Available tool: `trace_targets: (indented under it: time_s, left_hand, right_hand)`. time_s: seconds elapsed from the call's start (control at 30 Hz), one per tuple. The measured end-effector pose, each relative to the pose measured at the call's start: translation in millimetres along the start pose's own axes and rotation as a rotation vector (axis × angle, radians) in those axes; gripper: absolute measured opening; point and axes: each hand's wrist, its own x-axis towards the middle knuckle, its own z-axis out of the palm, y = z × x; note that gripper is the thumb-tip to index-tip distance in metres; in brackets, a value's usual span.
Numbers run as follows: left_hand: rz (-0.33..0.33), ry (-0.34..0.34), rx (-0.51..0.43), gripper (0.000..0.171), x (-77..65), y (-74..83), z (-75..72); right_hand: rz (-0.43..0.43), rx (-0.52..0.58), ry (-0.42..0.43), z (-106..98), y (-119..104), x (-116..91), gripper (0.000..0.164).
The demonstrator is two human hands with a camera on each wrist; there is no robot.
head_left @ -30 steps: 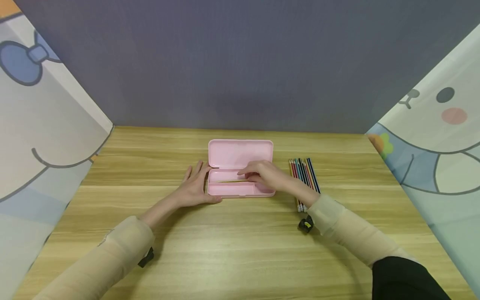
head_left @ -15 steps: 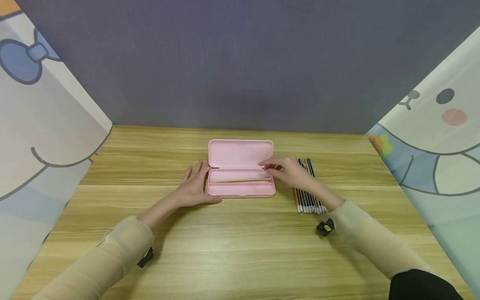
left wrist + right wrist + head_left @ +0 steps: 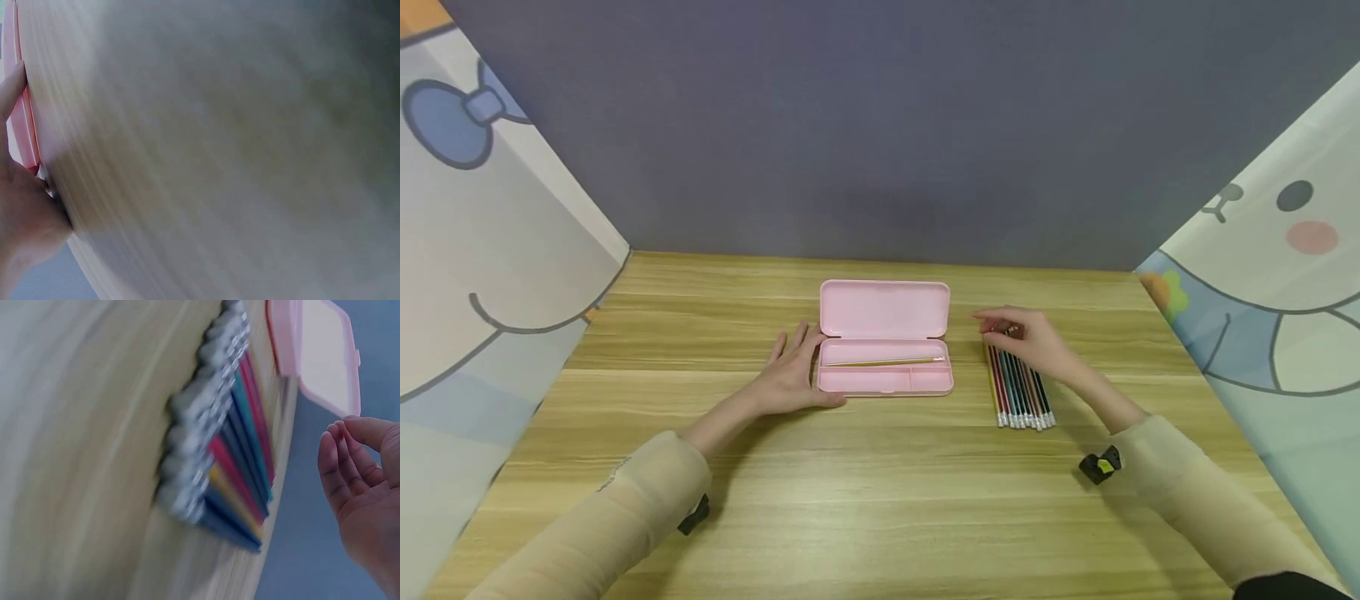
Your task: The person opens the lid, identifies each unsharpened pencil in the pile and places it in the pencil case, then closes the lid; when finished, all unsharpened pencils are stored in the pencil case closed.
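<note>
One yellow pencil (image 3: 883,362) is laid lengthwise in the long rear compartment of a pink pencil case (image 3: 863,382), its eraser end turned to the right. The case is set on a wood-grain table (image 3: 880,492), its lid (image 3: 884,308) raised along the back edge. At the case's left end, the left hand (image 3: 788,381) is placed with fingers spread and thumb stretched along the front corner; the case is touched but not gripped. To the right, well apart from the case, a row of colored pencils (image 3: 1018,392) is lined up side by side, silvery eraser ends toward the person. Their far ends are partly covered by the right hand (image 3: 1033,340), whose fingers are loosely bent, with nothing held; whether thumb and fingertips touch cannot be told for certain from the right-wrist view. Both forearms are covered by beige sleeves (image 3: 1210,500). The table is bordered by a plain gray backdrop (image 3: 880,125) and, on either side, by cartoon-printed panels (image 3: 1270,275).
</note>
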Motion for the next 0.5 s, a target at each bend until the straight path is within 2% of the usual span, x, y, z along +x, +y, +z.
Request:
trace_targets:
  time_s: [0.17, 0.37, 0.5]
  left_hand:
    - [-0.017, -0.003, 0.017, 0.100, 0.3, 2.9, -0.7]
    - [0.001, 0.006, 0.006, 0.100, 1.5, -1.0, 1.0]
    - [-0.014, -0.006, 0.011, 0.100, 2.3, -3.3, 2.2]
  right_hand:
    - [0.014, -0.011, 0.016, -13, 11, -17, 0.038]
    - [0.091, -0.016, 0.009, -27, 22, -35, 0.043]
    - [0.114, -0.003, 0.003, -32, 26, -45, 0.047]
